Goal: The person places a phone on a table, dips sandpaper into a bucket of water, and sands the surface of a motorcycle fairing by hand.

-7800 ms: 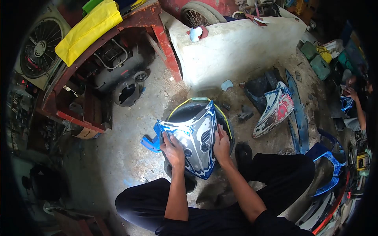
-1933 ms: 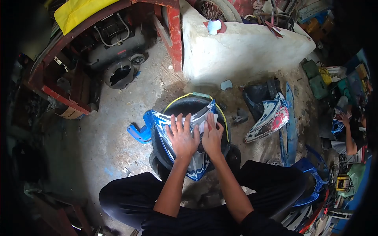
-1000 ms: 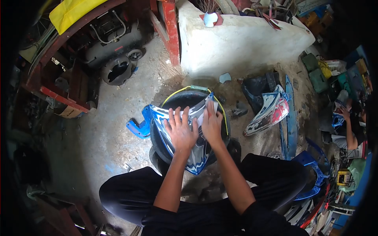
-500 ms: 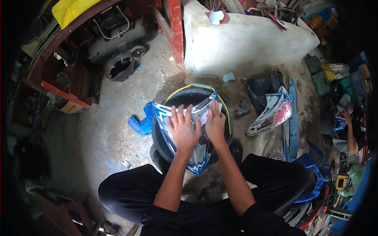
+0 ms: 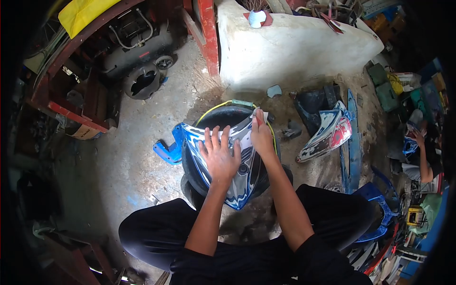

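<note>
A blue, white and grey fairing panel (image 5: 239, 191) lies across a black bucket (image 5: 218, 115) with a yellow handle, between my knees. My left hand (image 5: 221, 159) rests flat on the panel's middle with its fingers spread. At the panel's upper right corner, my right hand (image 5: 261, 135) presses a small pale sheet (image 5: 264, 115) with its fingers close together. The sheet is mostly hidden under the fingers. A blue plastic part (image 5: 169, 151) sits just left of the bucket.
Right of the bucket lie a red and white panel (image 5: 327, 135), a long blue strip (image 5: 352, 142) and a blue frame (image 5: 380, 209). A white wall (image 5: 294, 47) stands ahead. A compressor (image 5: 137, 52) is at upper left. A co-worker (image 5: 422, 147) is at far right.
My right hand has slid up to the panel's upper right tip, and the pale sheet's edge now shows beside it. My left hand stays nearly where it was.
</note>
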Motion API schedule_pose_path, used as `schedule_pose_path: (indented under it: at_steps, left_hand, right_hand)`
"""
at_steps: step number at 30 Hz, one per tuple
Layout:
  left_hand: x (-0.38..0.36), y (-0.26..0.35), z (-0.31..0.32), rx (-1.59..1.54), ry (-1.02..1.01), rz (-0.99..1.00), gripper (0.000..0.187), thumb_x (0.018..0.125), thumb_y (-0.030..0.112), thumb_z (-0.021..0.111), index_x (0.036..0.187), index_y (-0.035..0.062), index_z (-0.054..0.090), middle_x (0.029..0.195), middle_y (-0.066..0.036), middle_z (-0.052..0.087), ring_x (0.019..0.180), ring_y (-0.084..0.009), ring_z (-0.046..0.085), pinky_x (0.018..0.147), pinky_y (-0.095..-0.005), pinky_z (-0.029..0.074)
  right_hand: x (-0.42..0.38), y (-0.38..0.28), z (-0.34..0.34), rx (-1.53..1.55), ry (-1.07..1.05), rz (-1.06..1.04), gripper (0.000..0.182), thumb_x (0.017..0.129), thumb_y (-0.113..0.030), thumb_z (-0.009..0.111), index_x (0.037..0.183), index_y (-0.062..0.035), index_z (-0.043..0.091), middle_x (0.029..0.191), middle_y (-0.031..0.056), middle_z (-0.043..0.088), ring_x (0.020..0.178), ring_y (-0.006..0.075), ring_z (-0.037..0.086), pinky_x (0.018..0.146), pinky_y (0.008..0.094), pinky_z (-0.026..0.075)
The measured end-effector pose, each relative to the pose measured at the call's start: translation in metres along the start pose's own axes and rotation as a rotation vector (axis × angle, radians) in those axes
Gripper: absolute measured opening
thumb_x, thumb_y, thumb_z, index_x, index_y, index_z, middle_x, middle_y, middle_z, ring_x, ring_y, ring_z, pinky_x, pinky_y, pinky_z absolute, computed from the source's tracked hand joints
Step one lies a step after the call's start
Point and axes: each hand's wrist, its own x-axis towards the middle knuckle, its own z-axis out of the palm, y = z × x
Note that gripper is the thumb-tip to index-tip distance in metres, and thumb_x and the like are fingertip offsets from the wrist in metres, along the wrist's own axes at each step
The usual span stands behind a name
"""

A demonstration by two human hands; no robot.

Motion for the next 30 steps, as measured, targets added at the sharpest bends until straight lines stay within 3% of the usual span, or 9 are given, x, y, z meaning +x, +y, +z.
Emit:
schedule_pose_path:
  at_steps: [3,6,12,18,22,24,26,30]
  left_hand:
    - [0.0,0.001,0.001,-0.028,0.006,0.004,0.05,0.097,0.037,0.061,0.143,0.0168,0.057,0.148,-0.014,0.05,0.151,-0.0377,0.03,0.119,-0.0639,0.018]
    - [0.001,-0.002,0.003,-0.023,0.016,0.002,0.05,0.097,0.037,0.061,0.142,0.0169,0.057,0.148,-0.014,0.05,0.151,-0.0378,0.03,0.119,-0.0637,0.018]
    - [0.0,0.001,-0.002,0.001,-0.006,0.008,0.05,0.099,0.038,0.059,0.144,0.0171,0.054,0.148,-0.014,0.05,0.151,-0.038,0.03,0.119,-0.0617,0.02]
    - [0.001,-0.003,0.002,-0.007,-0.005,-0.015,0.051,0.097,0.038,0.06,0.143,0.0165,0.057,0.148,-0.014,0.049,0.151,-0.0381,0.03,0.12,-0.0633,0.017]
    - [-0.002,0.0,0.0,-0.026,-0.021,-0.009,0.05,0.097,0.038,0.059,0.142,0.0162,0.057,0.149,-0.014,0.049,0.151,-0.0379,0.03,0.12,-0.0632,0.017]
    - [0.0,-0.001,0.001,-0.025,-0.004,-0.003,0.05,0.097,0.038,0.06,0.142,0.0161,0.057,0.149,-0.014,0.049,0.151,-0.0379,0.03,0.12,-0.0631,0.017]
    - [0.0,-0.001,0.0,-0.024,-0.007,-0.007,0.05,0.097,0.037,0.06,0.143,0.0161,0.057,0.149,-0.014,0.049,0.151,-0.0378,0.03,0.12,-0.0631,0.017]
    - [-0.001,-0.002,-0.001,-0.005,0.001,0.007,0.051,0.097,0.037,0.061,0.144,0.0179,0.055,0.148,-0.013,0.05,0.15,-0.037,0.031,0.12,-0.0608,0.019]
  right_hand:
    - [-0.005,0.001,-0.002,0.027,0.009,-0.041,0.051,0.109,-0.023,0.038,0.151,0.0063,0.041,0.156,0.0288,0.041,0.145,0.0402,0.04,0.119,0.041,0.035]
    - [-0.027,-0.001,-0.005,0.015,-0.026,-0.018,0.053,0.109,-0.024,0.039,0.152,0.0064,0.039,0.156,0.0279,0.041,0.147,0.0387,0.038,0.118,0.0413,0.036]
    - [0.027,0.01,-0.004,0.022,-0.046,0.087,0.048,0.109,-0.029,0.039,0.151,-0.0074,0.047,0.151,0.0242,0.049,0.132,0.0447,0.052,0.109,0.0463,0.045]
    - [-0.015,0.016,0.004,-0.128,0.077,-0.095,0.045,0.109,-0.028,0.039,0.149,-0.0088,0.046,0.154,0.0187,0.048,0.129,0.0425,0.055,0.107,0.0472,0.046]
    - [0.016,-0.011,-0.017,-0.182,-0.12,0.074,0.046,0.109,-0.03,0.037,0.15,-0.0126,0.045,0.158,0.0111,0.045,0.128,0.0414,0.057,0.104,0.0508,0.049]
    - [0.031,-0.015,-0.013,-0.269,-0.091,0.066,0.044,0.108,-0.031,0.037,0.147,-0.0134,0.046,0.15,0.0126,0.052,0.122,0.0433,0.06,0.099,0.0548,0.05]
    - [0.036,-0.047,-0.027,-0.35,-0.309,0.236,0.045,0.107,-0.033,0.038,0.149,-0.015,0.044,0.149,0.0133,0.053,0.118,0.0438,0.063,0.097,0.0557,0.051]
    - [0.005,-0.052,-0.019,-0.319,-0.235,0.218,0.05,0.109,-0.037,0.034,0.151,-0.0135,0.047,0.156,0.0127,0.047,0.128,0.0421,0.057,0.106,0.0516,0.047]
